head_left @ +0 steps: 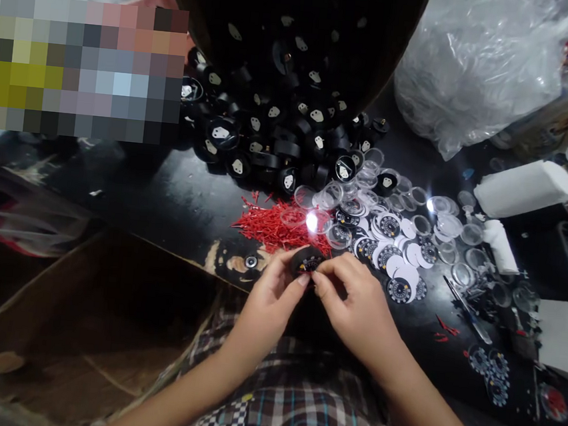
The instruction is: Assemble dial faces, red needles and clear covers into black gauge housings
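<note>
In my left hand (pixel 277 281) is a small round black gauge (pixel 308 262), its numbered dial facing up; fingers and thumb close around its side. My right hand (pixel 349 290) meets it at the near edge, thumb and forefinger pinched on what looks like a small red pointer, mostly hidden by the fingertips. Just beyond my hands lies a heap of red pointers (pixel 275 224). To the right of it are loose printed dials (pixel 389 256) and white discs, with clear round covers (pixel 333 194) scattered over and around them.
Many black gauge bodies (pixel 276 138) spill from a large dark container (pixel 303 14) at the back. Tweezers (pixel 468 310) lie to the right, near a white roll (pixel 527 189). A clear plastic bag (pixel 479 64) bulges at back right. An open carton (pixel 75 347) stands below the table's left edge.
</note>
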Demonstrator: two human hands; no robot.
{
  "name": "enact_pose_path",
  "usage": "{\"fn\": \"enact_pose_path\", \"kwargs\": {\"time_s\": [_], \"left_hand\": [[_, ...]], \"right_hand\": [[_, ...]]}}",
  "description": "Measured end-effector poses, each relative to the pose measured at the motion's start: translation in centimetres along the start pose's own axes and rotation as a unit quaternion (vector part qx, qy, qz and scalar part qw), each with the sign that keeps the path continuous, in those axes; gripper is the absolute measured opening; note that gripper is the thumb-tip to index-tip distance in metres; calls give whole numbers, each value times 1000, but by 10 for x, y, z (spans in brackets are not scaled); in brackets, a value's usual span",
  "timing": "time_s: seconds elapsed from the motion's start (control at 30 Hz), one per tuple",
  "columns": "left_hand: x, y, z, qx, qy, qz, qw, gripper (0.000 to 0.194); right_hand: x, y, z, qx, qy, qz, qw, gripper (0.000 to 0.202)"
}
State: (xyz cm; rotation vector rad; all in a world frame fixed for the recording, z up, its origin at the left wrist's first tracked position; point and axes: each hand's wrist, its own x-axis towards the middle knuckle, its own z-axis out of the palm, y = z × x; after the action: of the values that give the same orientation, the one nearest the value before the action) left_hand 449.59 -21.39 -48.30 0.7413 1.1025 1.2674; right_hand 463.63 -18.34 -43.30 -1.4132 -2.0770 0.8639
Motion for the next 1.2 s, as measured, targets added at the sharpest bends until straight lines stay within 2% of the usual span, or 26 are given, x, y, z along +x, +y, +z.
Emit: {"fn": "enact_pose_path", "kwargs": {"time_s": [0.23,0.47,0.57,0.63,0.73,0.83,0.9,1.0,1.07,1.13,1.2], "left_hand": [[-3,6,-2,47,-7,35,998,20],[-11,15,0,148,22,102,984,18],[-14,17,-1,194,44,110,974,21],[-13,17,-2,195,45,90,976,20],[-7,13,-7,118,0,2,993,19],[0,9,-13,17,-40,-80,996,32],[2,7,-16,-1,-43,-92,995,39],[1,8,-15,28,-12,-91,995,40],[0,9,-9,19,29,-123,992,38],[-1,10,-2,-36,59,-172,983,36],[-1,9,4,-98,76,-196,973,39]], "right_hand": [[-2,-2,-4,23,-1,-8,1000,14],[-10,-6,-2,52,-11,-4,999,16],[-10,-9,0,54,3,-1,999,17],[-9,-9,0,47,0,13,999,19],[-3,-7,-4,19,-20,22,999,24],[2,-3,-7,-20,1,-39,999,10],[4,0,-6,-68,17,-93,993,8],[7,2,-1,-159,26,-154,975,12],[10,2,2,-190,29,-176,965,14],[13,-1,3,-192,29,-162,967,15],[15,-6,3,-170,27,-111,979,13]]}}
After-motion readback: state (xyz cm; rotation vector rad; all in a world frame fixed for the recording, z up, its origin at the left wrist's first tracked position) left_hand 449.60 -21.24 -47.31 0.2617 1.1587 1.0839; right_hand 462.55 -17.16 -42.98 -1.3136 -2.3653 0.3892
